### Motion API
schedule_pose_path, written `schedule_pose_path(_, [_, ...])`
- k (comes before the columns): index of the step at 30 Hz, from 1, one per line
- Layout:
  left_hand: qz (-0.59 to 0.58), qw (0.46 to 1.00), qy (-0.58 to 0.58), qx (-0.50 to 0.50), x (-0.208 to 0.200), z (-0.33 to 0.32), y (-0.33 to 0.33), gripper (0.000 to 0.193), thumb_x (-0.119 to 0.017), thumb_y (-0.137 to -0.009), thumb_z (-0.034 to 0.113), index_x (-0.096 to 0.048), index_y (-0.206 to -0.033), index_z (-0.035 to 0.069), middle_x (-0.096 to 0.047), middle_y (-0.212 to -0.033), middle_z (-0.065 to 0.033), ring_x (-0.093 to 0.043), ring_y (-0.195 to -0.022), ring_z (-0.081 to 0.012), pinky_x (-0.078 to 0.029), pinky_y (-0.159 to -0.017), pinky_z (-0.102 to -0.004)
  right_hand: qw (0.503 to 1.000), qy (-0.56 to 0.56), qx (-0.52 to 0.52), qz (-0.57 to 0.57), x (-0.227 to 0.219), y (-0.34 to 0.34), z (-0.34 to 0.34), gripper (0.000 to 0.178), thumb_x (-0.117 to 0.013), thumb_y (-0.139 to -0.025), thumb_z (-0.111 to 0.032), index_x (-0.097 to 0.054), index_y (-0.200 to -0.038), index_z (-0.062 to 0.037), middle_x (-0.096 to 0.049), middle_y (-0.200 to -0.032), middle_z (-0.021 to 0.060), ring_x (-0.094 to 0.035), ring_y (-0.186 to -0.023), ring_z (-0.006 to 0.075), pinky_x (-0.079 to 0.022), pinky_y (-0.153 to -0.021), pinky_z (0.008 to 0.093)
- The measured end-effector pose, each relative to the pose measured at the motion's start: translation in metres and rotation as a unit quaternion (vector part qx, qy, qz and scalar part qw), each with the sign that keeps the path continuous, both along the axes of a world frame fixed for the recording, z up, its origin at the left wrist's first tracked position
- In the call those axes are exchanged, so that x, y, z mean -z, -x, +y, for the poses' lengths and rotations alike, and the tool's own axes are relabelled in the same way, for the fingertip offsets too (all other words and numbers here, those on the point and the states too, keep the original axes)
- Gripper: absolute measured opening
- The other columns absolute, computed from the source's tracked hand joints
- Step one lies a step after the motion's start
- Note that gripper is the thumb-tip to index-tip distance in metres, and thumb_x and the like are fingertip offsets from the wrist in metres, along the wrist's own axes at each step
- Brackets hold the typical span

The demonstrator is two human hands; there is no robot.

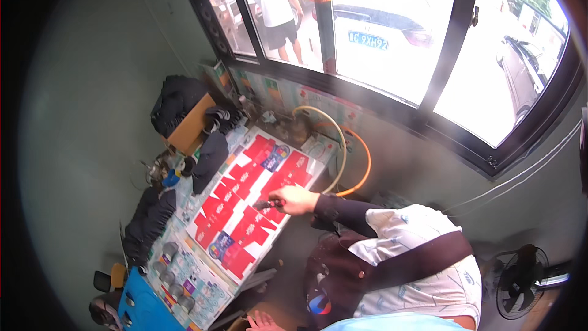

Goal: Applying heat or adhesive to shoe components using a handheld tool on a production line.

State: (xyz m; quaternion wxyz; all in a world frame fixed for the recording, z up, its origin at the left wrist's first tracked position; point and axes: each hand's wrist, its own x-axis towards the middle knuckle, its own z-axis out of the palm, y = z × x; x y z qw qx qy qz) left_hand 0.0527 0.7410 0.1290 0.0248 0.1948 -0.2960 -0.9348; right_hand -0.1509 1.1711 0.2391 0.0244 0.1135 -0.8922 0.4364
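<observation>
My right hand [295, 200], in a dark sleeve, is closed round a dark hand tool [269, 204] with reddish parts; its exact kind is too small to make out. The tool is over the right edge of a large red and white printed sheet [245, 199], patterned with flat box outlines and two blue patches. The sheet lies on a worktable with its surface facing up. At the lower edge of the view, my left hand [264, 321] shows partly, its fingers spread and nothing visible in them. Its wrist is out of view.
Dark cloth bundles [210, 162] and a cardboard box [188, 127] line the table's far side. Several grey round pieces [167, 250] sit near a blue plastic surface [147, 303]. Another person [105, 311] is at lower left. Hoses [367, 162] curve beneath the window; a black fan [520, 282] stands right.
</observation>
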Motion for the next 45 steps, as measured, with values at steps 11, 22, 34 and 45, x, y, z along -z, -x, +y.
schedule_pose_path(11, [0.339, 0.802, -0.232, 0.433, -0.245, 0.198, 0.156, 0.096, -0.048, -0.101, 0.065, -0.011, -0.164, 0.002, -0.068, -0.126, -0.0209, -0.053, -0.050, -0.0151, -0.047, -0.040, -0.0274, 0.999, 0.023, 0.034, -0.023, 0.036, -0.025, 0.017, 0.022, -0.061, -0.085, -0.017, -0.071, -0.102, -0.0088, -0.071, -0.089, 0.0193, -0.069, -0.088, 0.0397, -0.051, -0.073, 0.0519])
schedule_pose_path(22, [0.117, 0.706, -0.062, 0.695, -0.088, 0.209, 0.197, 0.103, -0.066, -0.097, 0.053, -0.002, -0.166, 0.011, -0.060, -0.138, -0.0199, -0.062, -0.122, -0.0274, -0.050, -0.105, -0.0310, 0.991, 0.109, 0.077, 0.008, 0.056, -0.076, 0.069, 0.022, -0.066, -0.080, -0.013, -0.063, -0.099, -0.0030, -0.067, -0.086, 0.0208, -0.065, -0.085, 0.0434, -0.051, -0.073, 0.0500])
schedule_pose_path(34, [-0.084, 0.927, 0.082, 0.355, -0.021, 0.248, 0.216, 0.095, -0.062, -0.098, 0.044, -0.005, -0.165, 0.008, -0.049, -0.147, -0.0201, -0.055, -0.130, -0.0302, -0.046, -0.110, -0.0374, 0.971, 0.233, 0.031, -0.049, 0.110, -0.076, 0.079, 0.018, -0.060, -0.082, -0.010, -0.062, -0.096, 0.0017, -0.066, -0.085, 0.0246, -0.064, -0.087, 0.0458, -0.049, -0.074, 0.0529])
schedule_pose_path(45, [-0.055, 0.976, 0.057, 0.201, -0.019, 0.234, 0.225, 0.088, -0.058, -0.099, 0.036, -0.008, -0.165, 0.005, -0.038, -0.155, -0.0202, -0.047, -0.138, -0.0328, -0.043, -0.114, -0.0432, 0.968, 0.246, 0.024, -0.042, 0.110, -0.065, 0.081, 0.022, -0.061, -0.078, -0.008, -0.063, -0.098, 0.0026, -0.066, -0.087, 0.0245, -0.063, -0.087, 0.0452, -0.048, -0.072, 0.0512])
